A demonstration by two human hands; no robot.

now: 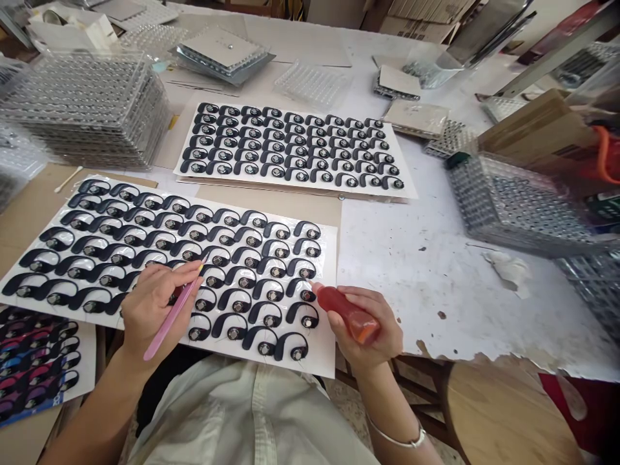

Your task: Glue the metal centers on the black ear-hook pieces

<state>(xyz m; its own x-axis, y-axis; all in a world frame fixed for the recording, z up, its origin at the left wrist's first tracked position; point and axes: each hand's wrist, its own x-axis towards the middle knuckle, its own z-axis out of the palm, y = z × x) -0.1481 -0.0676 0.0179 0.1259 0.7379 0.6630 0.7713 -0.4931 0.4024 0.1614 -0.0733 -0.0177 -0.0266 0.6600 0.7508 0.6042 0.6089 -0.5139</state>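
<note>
We pinch a pink stick (pixel 165 336) between thumb and fingers of our left hand (pixel 157 316), its tip among black earbuds (pixel 245 294) set in rows on a white sheet (pixel 324 358), each within reach; our right hand (pixel 368 329) wraps a red bottle (pixel 339 310), nozzle (pixel 317 289) brought just beside the nearest.

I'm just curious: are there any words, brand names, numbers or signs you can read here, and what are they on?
Nothing can be read with confidence: the printed sheet at lower left has marks near its bottom edge, too small and blurred to read, and neither the brown carton at upper right nor the red bottle in the right hand shows legible text.
</note>
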